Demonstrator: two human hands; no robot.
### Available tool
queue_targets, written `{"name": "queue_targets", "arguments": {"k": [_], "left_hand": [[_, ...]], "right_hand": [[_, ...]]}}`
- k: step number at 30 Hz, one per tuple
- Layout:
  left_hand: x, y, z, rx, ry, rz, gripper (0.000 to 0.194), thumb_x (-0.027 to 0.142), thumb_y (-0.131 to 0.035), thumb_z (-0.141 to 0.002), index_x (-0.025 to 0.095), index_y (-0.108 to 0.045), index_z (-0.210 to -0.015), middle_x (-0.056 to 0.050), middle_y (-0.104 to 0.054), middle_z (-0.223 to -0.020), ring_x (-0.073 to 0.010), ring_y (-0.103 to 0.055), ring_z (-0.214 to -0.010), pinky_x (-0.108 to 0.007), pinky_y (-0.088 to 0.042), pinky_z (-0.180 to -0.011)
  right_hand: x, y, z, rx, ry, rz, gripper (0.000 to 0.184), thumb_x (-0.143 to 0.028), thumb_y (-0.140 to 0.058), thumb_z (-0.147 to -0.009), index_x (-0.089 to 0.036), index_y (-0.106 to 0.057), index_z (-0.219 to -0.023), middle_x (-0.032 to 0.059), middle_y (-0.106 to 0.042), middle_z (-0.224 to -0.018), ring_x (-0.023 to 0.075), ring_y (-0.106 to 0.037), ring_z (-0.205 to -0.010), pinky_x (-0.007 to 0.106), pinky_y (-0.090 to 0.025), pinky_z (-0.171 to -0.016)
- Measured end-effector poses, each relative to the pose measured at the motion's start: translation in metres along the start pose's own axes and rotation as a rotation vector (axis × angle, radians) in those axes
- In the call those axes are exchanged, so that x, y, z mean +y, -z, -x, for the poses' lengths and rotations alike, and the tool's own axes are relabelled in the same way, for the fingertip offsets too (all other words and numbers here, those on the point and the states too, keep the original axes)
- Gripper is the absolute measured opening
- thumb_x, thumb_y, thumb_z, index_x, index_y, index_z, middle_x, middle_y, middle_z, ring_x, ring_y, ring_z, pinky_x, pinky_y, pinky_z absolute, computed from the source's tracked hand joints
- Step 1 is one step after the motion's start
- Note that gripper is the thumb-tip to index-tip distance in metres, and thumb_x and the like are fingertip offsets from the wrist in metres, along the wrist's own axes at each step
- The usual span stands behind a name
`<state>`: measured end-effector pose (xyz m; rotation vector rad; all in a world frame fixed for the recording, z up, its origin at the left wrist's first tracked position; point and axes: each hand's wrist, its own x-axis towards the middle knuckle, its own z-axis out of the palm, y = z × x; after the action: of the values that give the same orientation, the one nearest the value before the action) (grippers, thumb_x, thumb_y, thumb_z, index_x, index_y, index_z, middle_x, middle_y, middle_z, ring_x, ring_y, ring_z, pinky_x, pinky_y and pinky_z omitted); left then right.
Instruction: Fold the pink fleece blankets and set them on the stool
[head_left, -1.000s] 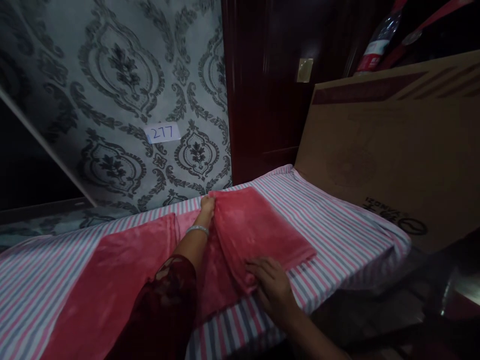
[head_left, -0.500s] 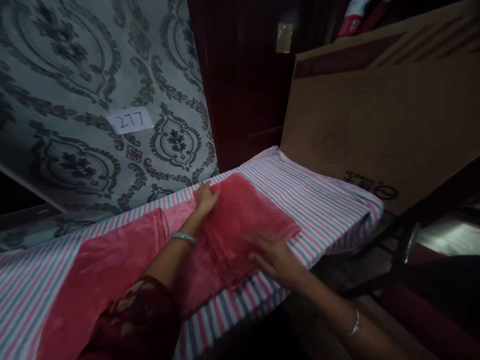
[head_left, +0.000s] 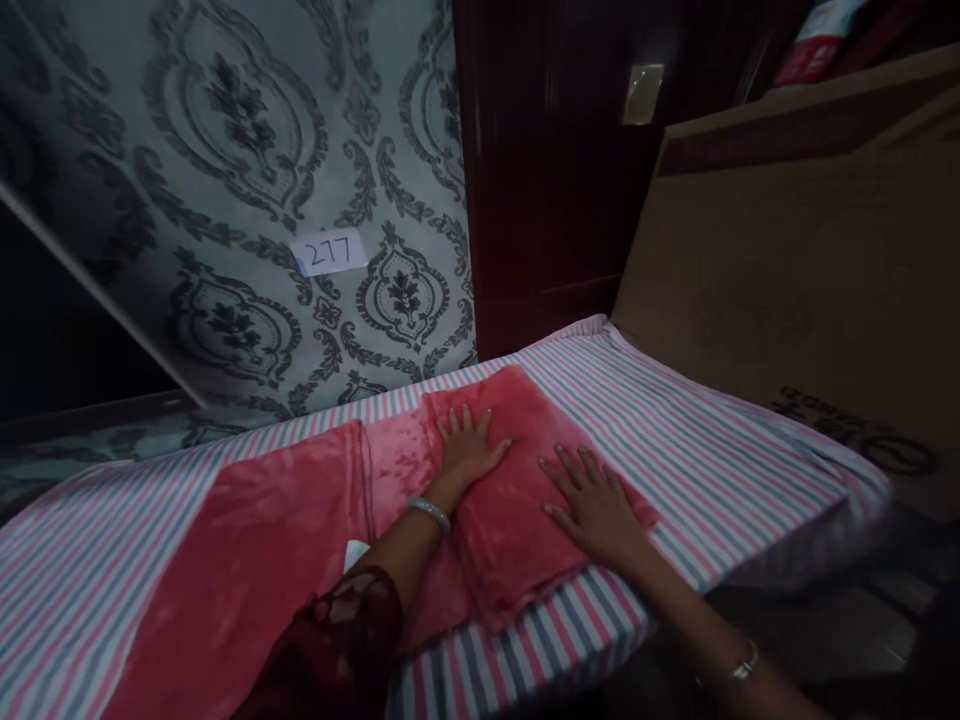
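A red plush cloth [head_left: 517, 530], perhaps a towel or blanket, lies partly folded on a striped sheet [head_left: 697, 450]. Its right part is folded into a layered panel, its left part is a second panel, and a lighter pink strip shows between them. My left hand [head_left: 469, 447] rests flat on the upper part of the right panel, fingers spread. Flat against the same panel near its right edge is my right hand [head_left: 596, 505], its fingers also apart. Neither hand grips anything. A small white patch, too hidden to name, shows beside my left forearm.
Behind the table stands a wall with patterned paper [head_left: 247, 130] and a paper label [head_left: 330, 251] reading 277. A dark red door [head_left: 555, 200] is beside it. A large cardboard box [head_left: 765, 270] leans at the right, with a red and white container [head_left: 817, 45] above.
My left hand has moved from the cloth's far edge onto the panel and spread out. My right hand, raised and blurred before, now lies flat on the cloth. The view has shifted left.
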<state>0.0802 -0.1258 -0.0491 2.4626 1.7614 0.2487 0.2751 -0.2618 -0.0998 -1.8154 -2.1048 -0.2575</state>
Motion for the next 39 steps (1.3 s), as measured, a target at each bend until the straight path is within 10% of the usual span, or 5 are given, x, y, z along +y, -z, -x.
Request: {"name": "queue_targets", "arguments": {"k": [8, 14, 20, 28, 39], "left_hand": [[0.000, 0.015, -0.003, -0.075, 0.025, 0.066, 0.085, 0.076, -0.033, -0.085, 0.026, -0.032, -0.154, -0.015, -0.018, -0.164, -0.0430, -0.008, -0.150, -0.064, -0.004, -0.116], [-0.015, 0.046, -0.029, 0.092, 0.068, -0.031, 0.069, 0.063, -0.035, -0.092, 0.023, -0.044, -0.147, -0.015, -0.032, -0.159, -0.0382, -0.018, -0.148, -0.063, -0.006, -0.117], [-0.047, 0.032, -0.038, 0.007, 0.146, -0.060, 0.075, 0.066, -0.032, -0.091, 0.023, -0.036, -0.152, -0.017, -0.027, -0.161, -0.0399, -0.016, -0.149, -0.067, -0.012, -0.114], [-0.061, 0.002, -0.039, 0.042, 0.161, -0.115, 0.083, 0.075, -0.019, -0.088, 0.027, -0.030, -0.154, -0.013, -0.032, -0.159, -0.0396, -0.023, -0.146, -0.065, -0.022, -0.112], [-0.074, 0.039, -0.036, -0.018, 0.284, 0.236, 0.068, 0.060, -0.036, -0.093, 0.024, -0.037, -0.150, -0.013, -0.029, -0.161, -0.0320, -0.028, -0.147, -0.048, -0.029, -0.115]], "right_hand": [[0.008, 0.016, -0.017, -0.171, -0.013, -0.056, 0.056, -0.049, -0.054, -0.092, -0.033, -0.049, -0.145, 0.0100, -0.039, -0.155, 0.0401, -0.033, -0.141, 0.065, -0.033, -0.105], [-0.002, 0.045, -0.118, -0.117, 0.023, -0.129, 0.053, -0.041, -0.043, -0.099, -0.025, -0.043, -0.149, 0.0136, -0.042, -0.153, 0.0312, -0.033, -0.143, 0.058, -0.027, -0.112], [-0.018, 0.005, -0.198, -0.223, -0.016, -0.109, 0.057, -0.047, -0.034, -0.102, -0.024, -0.033, -0.154, 0.0103, -0.023, -0.162, 0.0311, -0.018, -0.149, 0.058, -0.022, -0.115], [0.002, -0.045, -0.197, -0.299, -0.069, -0.112, 0.061, -0.053, -0.031, -0.100, -0.027, -0.033, -0.154, 0.0056, -0.022, -0.163, 0.0267, -0.016, -0.150, 0.053, -0.023, -0.117], [-0.012, -0.018, -0.188, -0.245, -0.066, -0.046, 0.053, -0.040, -0.037, -0.099, -0.021, -0.045, -0.148, 0.0100, -0.033, -0.159, 0.0300, -0.025, -0.147, 0.057, -0.027, -0.114]]}}
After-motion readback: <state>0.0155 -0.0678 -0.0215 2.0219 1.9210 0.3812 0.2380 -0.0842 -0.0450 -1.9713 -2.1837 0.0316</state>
